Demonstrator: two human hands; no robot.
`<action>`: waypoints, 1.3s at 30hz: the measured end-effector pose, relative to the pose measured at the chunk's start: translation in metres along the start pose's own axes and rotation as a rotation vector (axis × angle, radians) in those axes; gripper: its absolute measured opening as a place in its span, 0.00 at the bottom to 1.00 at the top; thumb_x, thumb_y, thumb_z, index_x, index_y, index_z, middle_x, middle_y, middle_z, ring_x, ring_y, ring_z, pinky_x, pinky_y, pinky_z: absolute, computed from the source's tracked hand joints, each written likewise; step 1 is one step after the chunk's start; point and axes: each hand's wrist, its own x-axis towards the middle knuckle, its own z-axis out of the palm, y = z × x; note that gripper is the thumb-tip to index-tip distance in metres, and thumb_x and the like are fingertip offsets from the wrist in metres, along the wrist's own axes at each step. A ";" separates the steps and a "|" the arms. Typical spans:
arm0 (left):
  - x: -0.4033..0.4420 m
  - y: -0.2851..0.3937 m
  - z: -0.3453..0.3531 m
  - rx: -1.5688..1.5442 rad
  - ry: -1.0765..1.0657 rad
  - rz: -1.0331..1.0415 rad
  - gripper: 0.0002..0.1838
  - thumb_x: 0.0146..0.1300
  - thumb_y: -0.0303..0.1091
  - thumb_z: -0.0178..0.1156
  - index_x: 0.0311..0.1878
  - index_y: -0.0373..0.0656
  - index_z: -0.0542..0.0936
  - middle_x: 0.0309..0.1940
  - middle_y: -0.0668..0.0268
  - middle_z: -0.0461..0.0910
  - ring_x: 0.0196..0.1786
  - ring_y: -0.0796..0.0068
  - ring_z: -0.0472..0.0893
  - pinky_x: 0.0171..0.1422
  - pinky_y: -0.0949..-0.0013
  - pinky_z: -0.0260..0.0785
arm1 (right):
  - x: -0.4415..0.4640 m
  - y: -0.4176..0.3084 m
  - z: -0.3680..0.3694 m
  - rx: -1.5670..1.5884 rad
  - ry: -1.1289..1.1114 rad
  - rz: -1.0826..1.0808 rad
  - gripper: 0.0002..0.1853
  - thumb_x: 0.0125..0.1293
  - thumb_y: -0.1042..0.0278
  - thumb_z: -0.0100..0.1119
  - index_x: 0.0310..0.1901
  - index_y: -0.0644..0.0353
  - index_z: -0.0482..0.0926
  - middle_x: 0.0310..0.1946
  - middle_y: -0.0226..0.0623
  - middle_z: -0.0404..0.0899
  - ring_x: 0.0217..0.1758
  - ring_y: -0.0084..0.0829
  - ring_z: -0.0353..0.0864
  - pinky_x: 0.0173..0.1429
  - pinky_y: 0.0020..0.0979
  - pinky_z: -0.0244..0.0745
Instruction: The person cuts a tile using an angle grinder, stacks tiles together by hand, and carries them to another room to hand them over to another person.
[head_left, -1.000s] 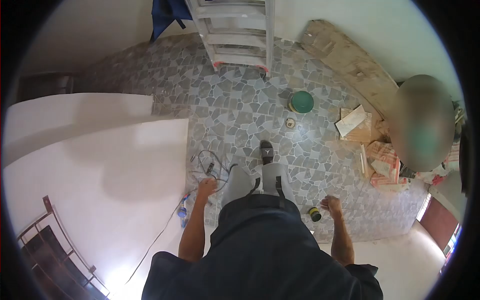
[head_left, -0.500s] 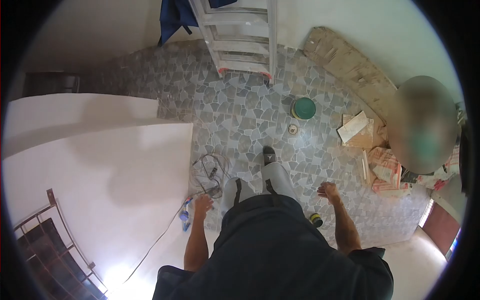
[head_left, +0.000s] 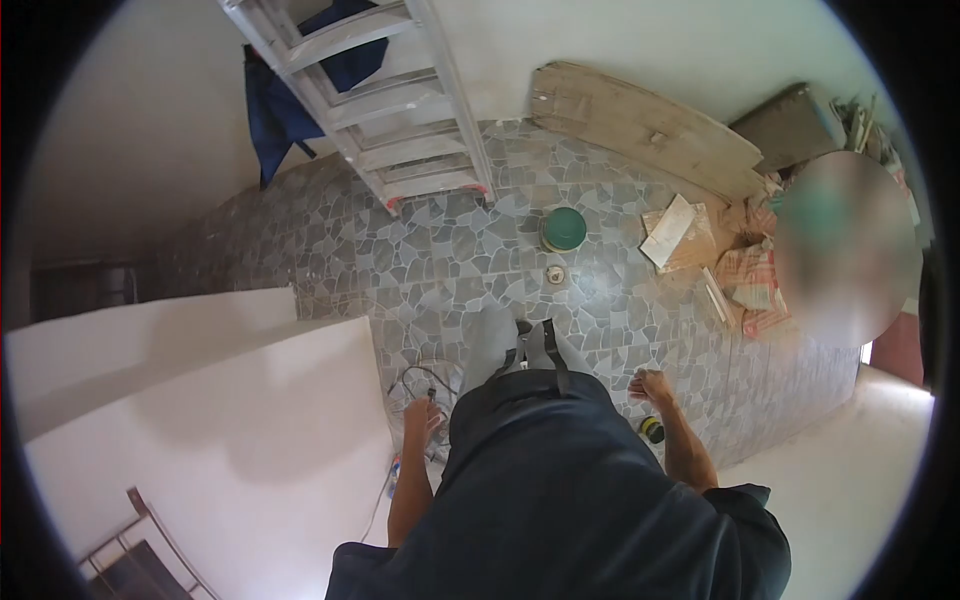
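Observation:
My left hand [head_left: 422,413] hangs at my side with nothing in it, fingers loose and slightly apart. Below it on the tiled floor lies a tangle of cable [head_left: 412,378]. On the other side, my right hand [head_left: 652,387] is held out from my body, empty, its fingers loosely bent and apart. Nearest to it is a small black and yellow round item [head_left: 651,430] on the floor, partly covered by my forearm. Ahead of my legs stand a round container with a green top [head_left: 564,230] and a small round pale item [head_left: 555,274].
An aluminium stepladder [head_left: 395,100] stands ahead, with dark blue cloth [head_left: 275,115] by it. A long worn board [head_left: 640,125] leans along the wall. Wood pieces [head_left: 668,230] and crumpled sacks [head_left: 748,275] lie at right. A low white wall [head_left: 290,400] runs at left.
My view has shifted, so the ladder, board and green-topped container appear further left. My legs have moved in a step. Both hands remain empty at my sides.

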 end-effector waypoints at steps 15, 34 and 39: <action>0.137 0.188 0.055 0.087 -0.195 0.037 0.18 0.68 0.45 0.58 0.54 0.43 0.76 0.46 0.59 0.82 0.45 0.60 0.86 0.47 0.58 0.79 | 0.009 -0.111 0.063 0.156 0.120 -0.022 0.23 0.70 0.61 0.51 0.56 0.73 0.75 0.47 0.56 0.82 0.47 0.45 0.87 0.47 0.42 0.86; 0.262 0.480 0.119 0.508 -0.304 0.087 0.15 0.69 0.41 0.58 0.54 0.43 0.77 0.41 0.61 0.83 0.40 0.64 0.86 0.45 0.58 0.79 | -0.035 -0.234 0.158 0.371 0.340 -0.073 0.22 0.71 0.59 0.52 0.52 0.73 0.77 0.46 0.54 0.82 0.45 0.45 0.87 0.46 0.42 0.87; 0.236 0.460 0.131 0.482 -0.235 -0.026 0.18 0.68 0.44 0.59 0.55 0.44 0.77 0.46 0.56 0.81 0.46 0.57 0.84 0.53 0.50 0.78 | -0.028 -0.203 0.183 0.495 0.344 0.036 0.22 0.68 0.62 0.54 0.54 0.73 0.76 0.45 0.55 0.82 0.42 0.46 0.87 0.43 0.44 0.87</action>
